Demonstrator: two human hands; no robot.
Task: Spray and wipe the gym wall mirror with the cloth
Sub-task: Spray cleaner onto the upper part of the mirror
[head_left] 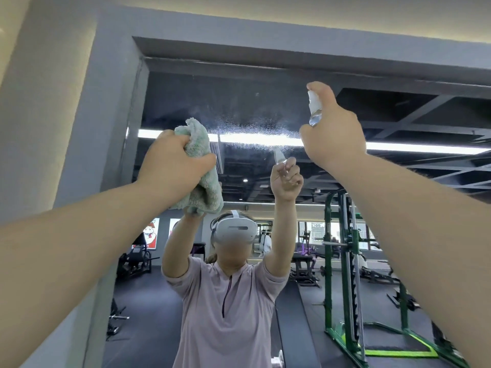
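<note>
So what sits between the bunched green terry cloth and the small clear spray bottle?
Head view: between green cloth and spray bottle, only the wall mirror, misted with spray droplets over a reflected light strip.

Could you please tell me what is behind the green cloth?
The mirror, with spray droplets right of the cloth. The part directly behind the cloth and the left hand gripping it is covered.

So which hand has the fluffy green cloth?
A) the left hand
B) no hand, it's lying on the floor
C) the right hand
A: the left hand grips the bunched green cloth up by the mirror, while the right hand holds the spray bottle.
</note>
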